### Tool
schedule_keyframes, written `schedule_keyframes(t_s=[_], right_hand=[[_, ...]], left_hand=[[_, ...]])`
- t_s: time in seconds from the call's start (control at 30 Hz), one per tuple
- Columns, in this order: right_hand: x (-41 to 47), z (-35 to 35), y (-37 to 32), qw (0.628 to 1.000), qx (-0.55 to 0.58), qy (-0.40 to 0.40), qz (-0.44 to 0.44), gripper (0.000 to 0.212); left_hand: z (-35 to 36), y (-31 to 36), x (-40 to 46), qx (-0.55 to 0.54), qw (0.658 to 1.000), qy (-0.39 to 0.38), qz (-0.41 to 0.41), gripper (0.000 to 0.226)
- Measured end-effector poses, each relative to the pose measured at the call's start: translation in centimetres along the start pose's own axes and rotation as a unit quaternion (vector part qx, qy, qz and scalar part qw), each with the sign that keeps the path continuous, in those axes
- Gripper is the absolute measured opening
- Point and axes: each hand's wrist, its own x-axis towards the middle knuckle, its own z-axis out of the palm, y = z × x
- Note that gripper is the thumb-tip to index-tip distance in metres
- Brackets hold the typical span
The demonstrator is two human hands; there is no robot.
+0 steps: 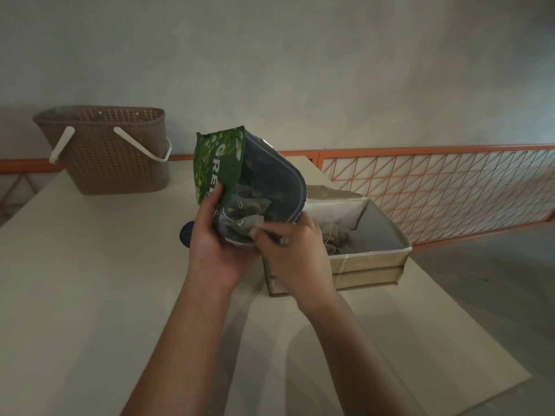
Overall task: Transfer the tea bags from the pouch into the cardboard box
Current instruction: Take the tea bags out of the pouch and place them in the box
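Head view: pinching tea bag point(247, 226) with right hand point(295, 250), left hand point(216, 244) gripping pouch point(222, 163); lift clear, release over cardboard box point(372, 259).

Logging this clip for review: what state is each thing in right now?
green tea pouch: open, tilted, held up by the left hand.
tea bag: at the pouch mouth, pinched by the right hand.
cardboard box: open, several tea bags already inside.
brown basket: upright on the table, handle down.
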Motion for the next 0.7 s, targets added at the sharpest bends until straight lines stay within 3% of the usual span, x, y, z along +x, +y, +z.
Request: schedule_keyframes(t_s=[0.3, 0.47, 0.57, 0.7], right_hand=[[0.7, -4.7, 0.0, 0.973, 0.218, 0.072, 0.028, 0.014], [1.4, -7.1, 1.1, 0.922, 0.364, 0.13, 0.034, 0.007], [2.2, -7.9, 2.2, 0.932, 0.334, 0.138, 0.022, 0.008], [3.8, -7.6, 3.4, 0.977, 0.203, 0.063, 0.027, 0.01]], left_hand=[[0.1, -0.2, 0.1, 0.007, 1.0, -0.004, 0.015, 0.056], [-0.1, -0.1, 0.1, -0.013, 1.0, -0.016, -0.001, 0.055], [-0.1, -0.2, 0.2, -0.02, 1.0, -0.018, -0.002, 0.055], [-0.2, -0.2, 0.3, -0.027, 0.999, -0.023, -0.009, 0.057]])
